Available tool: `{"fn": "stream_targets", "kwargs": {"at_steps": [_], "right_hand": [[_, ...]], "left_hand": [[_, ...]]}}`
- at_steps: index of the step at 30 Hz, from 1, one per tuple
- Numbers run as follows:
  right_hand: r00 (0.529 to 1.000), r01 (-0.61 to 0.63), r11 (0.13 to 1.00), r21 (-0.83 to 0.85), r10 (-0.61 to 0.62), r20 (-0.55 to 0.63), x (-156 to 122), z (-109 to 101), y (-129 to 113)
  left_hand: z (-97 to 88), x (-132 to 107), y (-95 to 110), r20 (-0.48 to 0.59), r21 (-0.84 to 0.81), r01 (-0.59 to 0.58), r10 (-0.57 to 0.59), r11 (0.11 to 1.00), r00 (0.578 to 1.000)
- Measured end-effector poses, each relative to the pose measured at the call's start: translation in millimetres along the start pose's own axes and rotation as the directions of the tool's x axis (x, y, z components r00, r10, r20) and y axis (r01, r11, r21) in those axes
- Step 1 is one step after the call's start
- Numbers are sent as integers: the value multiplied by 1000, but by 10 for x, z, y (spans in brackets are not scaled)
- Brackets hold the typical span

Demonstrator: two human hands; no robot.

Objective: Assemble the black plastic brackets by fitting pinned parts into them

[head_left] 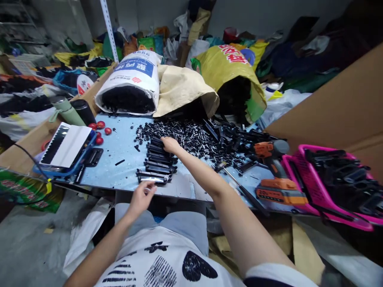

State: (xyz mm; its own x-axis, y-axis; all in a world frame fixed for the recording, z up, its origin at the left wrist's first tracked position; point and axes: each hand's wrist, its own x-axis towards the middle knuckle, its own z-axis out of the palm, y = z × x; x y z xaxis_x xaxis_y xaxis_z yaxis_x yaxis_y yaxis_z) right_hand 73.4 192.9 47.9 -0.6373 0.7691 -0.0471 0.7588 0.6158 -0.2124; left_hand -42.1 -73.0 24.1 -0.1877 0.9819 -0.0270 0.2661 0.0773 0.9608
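A row of long black plastic parts [158,159] lies side by side on the light blue table cover, stretching away from the front edge. My left hand [142,196] is at the near end of this row, its fingers loosely bent and apart, with nothing visible in them. At the far end, my right hand [169,144] reaches over the row with its fingers closed together. What they pinch, if anything, is too small to make out. Just beyond and right of that hand spreads a heap of small black pieces and silvery screws [191,137].
An orange cordless drill [273,171] and a pink basket [317,179] of black parts are at the right. Behind the heap lie a white sack [134,73], a beige sack [184,85] and a yellow sack [224,65]. A blue tray [64,171] and green bottle [67,111] stand left.
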Motion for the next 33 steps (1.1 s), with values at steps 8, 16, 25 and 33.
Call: {"fn": "stream_targets", "kwargs": {"at_steps": [8, 16, 25, 33], "right_hand": [[953, 104, 981, 162, -145, 267, 282, -168, 84], [784, -232, 945, 231, 41, 619, 55, -6, -108], [743, -422, 845, 328, 115, 660, -553, -64, -29], [712, -562, 470, 681, -144, 687, -1187, 69, -117]], "left_hand": [[126, -136, 200, 407, -721, 642, -591, 260, 697], [391, 228, 191, 109, -866, 424, -728, 265, 676], [465, -31, -134, -82, -937, 132, -574, 322, 815], [457, -170, -166, 357, -922, 386, -340, 17, 870]]}}
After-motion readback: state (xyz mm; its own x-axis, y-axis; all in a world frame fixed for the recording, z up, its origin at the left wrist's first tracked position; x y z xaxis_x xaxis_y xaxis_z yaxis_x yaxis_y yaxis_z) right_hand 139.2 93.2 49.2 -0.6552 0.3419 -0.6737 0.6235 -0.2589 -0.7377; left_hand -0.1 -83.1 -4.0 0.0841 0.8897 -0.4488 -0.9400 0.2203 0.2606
